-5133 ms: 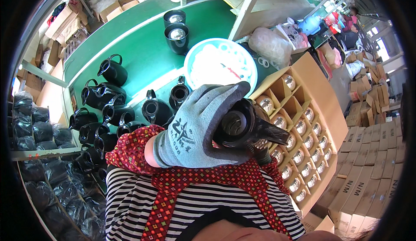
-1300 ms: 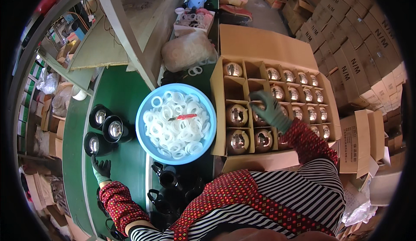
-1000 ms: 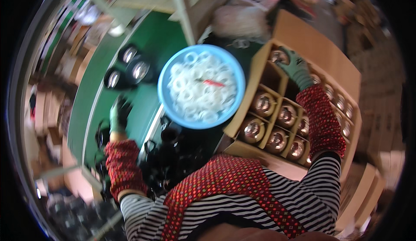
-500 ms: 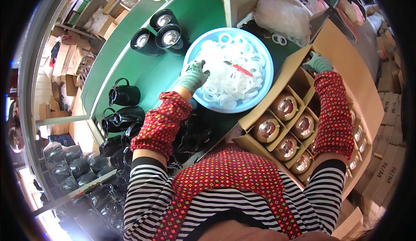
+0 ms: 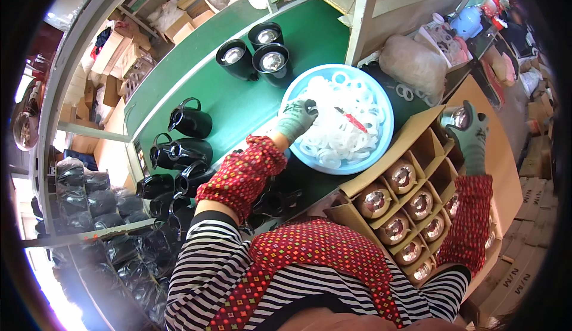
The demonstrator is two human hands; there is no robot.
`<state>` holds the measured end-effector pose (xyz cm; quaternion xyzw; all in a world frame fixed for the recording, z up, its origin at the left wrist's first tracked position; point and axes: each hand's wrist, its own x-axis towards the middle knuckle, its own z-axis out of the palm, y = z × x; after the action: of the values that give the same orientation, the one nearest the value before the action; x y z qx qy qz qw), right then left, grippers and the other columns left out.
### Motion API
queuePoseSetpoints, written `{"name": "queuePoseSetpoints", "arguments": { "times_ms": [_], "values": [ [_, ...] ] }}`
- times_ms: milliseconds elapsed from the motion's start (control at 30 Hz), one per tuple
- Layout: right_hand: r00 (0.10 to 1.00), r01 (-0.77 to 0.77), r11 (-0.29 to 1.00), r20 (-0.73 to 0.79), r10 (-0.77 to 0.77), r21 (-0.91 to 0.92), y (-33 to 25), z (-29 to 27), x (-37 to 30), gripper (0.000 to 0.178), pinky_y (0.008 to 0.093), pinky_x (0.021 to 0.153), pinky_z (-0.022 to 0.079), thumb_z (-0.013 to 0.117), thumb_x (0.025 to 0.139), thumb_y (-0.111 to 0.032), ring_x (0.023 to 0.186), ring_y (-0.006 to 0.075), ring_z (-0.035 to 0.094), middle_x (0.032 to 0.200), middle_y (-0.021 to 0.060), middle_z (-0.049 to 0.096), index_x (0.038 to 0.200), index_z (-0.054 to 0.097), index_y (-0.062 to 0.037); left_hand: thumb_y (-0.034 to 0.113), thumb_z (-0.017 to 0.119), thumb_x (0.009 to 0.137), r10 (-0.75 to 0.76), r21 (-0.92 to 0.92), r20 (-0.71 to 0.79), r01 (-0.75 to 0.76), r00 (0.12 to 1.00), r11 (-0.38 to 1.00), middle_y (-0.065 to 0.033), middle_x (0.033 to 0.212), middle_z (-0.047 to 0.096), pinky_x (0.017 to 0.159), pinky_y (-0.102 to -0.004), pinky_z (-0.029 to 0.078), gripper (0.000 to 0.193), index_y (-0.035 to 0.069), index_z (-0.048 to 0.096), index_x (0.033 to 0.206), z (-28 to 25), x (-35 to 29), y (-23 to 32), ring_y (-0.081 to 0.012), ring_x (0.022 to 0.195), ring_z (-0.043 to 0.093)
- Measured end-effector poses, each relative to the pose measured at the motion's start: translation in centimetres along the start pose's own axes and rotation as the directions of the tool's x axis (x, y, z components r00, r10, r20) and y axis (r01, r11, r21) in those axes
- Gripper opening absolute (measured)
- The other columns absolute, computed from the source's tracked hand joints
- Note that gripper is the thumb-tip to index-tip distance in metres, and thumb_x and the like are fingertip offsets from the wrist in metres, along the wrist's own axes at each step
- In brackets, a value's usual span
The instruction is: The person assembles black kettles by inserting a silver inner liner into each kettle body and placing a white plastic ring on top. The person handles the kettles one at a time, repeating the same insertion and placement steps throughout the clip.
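My gloved right hand (image 5: 472, 136) is closed around a silvery glass liner (image 5: 454, 118) at the far end of an open carton (image 5: 390, 163). Cardboard dividers split the carton into cells, and several mirrored liners (image 5: 373, 202) stand in the nearer ones. Over the left side of a light-blue basin (image 5: 389, 122) is my gloved left hand (image 5: 296, 120), fingers curled together; whatever they pinch cannot be made out. White plastic rings (image 5: 333, 143) fill the basin, and a red-handled tool (image 5: 353, 119) lies on them. Beyond stand three black jug bodies (image 5: 272, 63) with silvery liners inside.
More black jugs (image 5: 192, 122) crowd the left side of the green table (image 5: 220, 102). Plastic-wrapped black jugs (image 5: 110, 219) fill the lower left. A shelf post (image 5: 361, 21) rises behind the basin, beside a bulging plastic bag (image 5: 413, 63). Flattened cartons (image 5: 530, 224) lie at right.
My right hand has come up out of the carton's far cells with a liner in it. My left hand stays by the rings, its fingers drawn closer together. The whole view has shifted.
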<state>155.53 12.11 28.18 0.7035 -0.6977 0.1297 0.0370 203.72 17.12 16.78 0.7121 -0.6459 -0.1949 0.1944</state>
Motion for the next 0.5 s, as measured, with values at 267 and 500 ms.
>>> {"name": "queuePoseSetpoints", "arguments": {
  "times_ms": [267,500],
  "values": [
    [0.979,0.161,0.523,-0.069,-0.190,0.837,-9.9,-6.8,-13.9,0.098,0.0453,0.115,0.044,0.095,0.068,-0.029,0.138,0.0322,0.053,0.148,0.0173,0.055,0.150,0.049,-0.0020,0.019,0.079,0.092,0.042,-0.560,-0.156,-0.123,0.987,0.819,-0.0148,0.097,0.077,0.077,-0.0338,0.057,0.025,0.004,0.077,0.112,-6.0,-8.6,4.6,-0.0239,0.082,0.074],
    [0.863,0.494,0.481,-0.341,-0.374,0.724,-17.5,-6.2,-20.6,0.103,0.0518,0.116,0.041,0.095,0.059,-0.027,0.138,0.0411,0.052,0.147,0.0240,0.053,0.147,0.049,0.0010,0.005,0.071,0.097,0.297,-0.449,-0.299,-0.408,0.907,0.795,-0.0115,0.105,0.077,0.086,-0.0299,0.055,0.023,-0.002,0.076,0.118,-11.1,-15.2,8.8,-0.0162,0.094,0.071]
  ]
}}
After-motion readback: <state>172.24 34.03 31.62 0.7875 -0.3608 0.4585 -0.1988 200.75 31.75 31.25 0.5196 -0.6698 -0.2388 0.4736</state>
